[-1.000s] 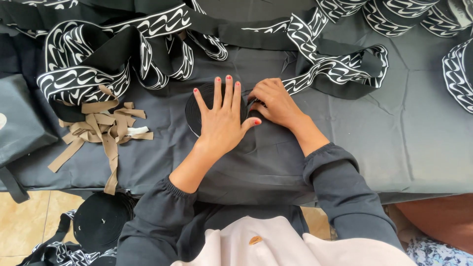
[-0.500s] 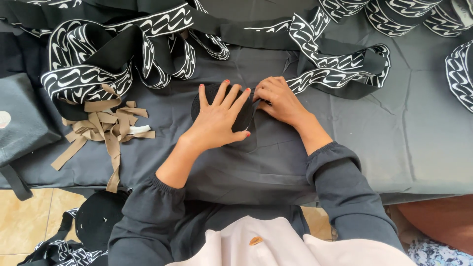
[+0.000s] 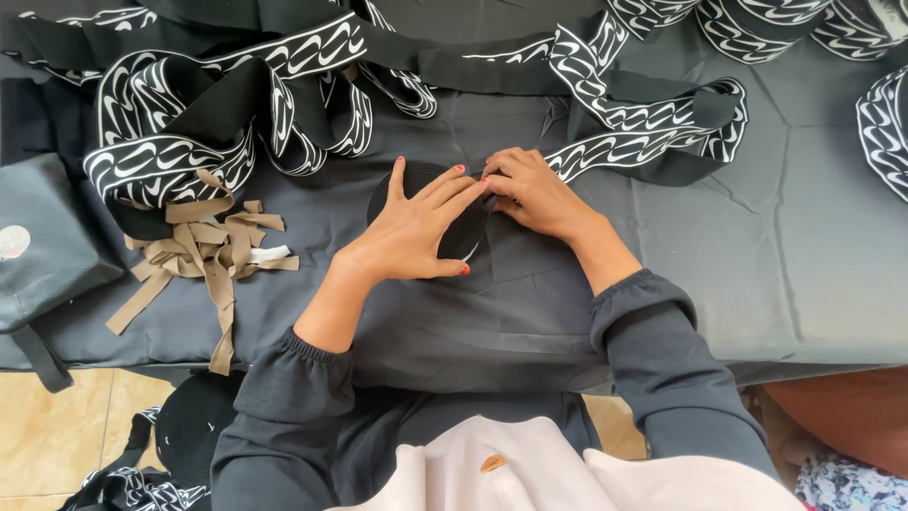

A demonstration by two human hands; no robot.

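From the head camera, looking straight down, the landmark is a round black fabric piece (image 3: 430,213) lying on the dark grey cloth-covered table (image 3: 804,265), just ahead of the person's chest.

The left hand (image 3: 416,232) lies flat on top of that round piece with its fingers spread and pressed down, apparently to keep the piece from sliding on the smooth cloth. The right hand (image 3: 534,189) meets it at the round piece's upper right edge, fingers bunched together and pinching at the rim where the two hands touch; exactly what sits between those fingertips is too small to tell, though it looks like the edge of the round piece or a band laid against it.

Beyond the round piece, across the far side of the table, long black bands with white curved markings (image 3: 236,104) loop and fold over each other. One length of patterned band (image 3: 643,142) runs from the right of the round piece up to the right hand, within easy reach.

To the left of the round piece lies a loose heap of tan strips (image 3: 203,251) with a small white scrap among them. Further left, at the table's edge, sits a dark grey pouch (image 3: 43,251) with a small round pale label on its left side. Below and left of the round piece, off the table over the tiled floor, another black round piece (image 3: 194,426) rests with more patterned band.
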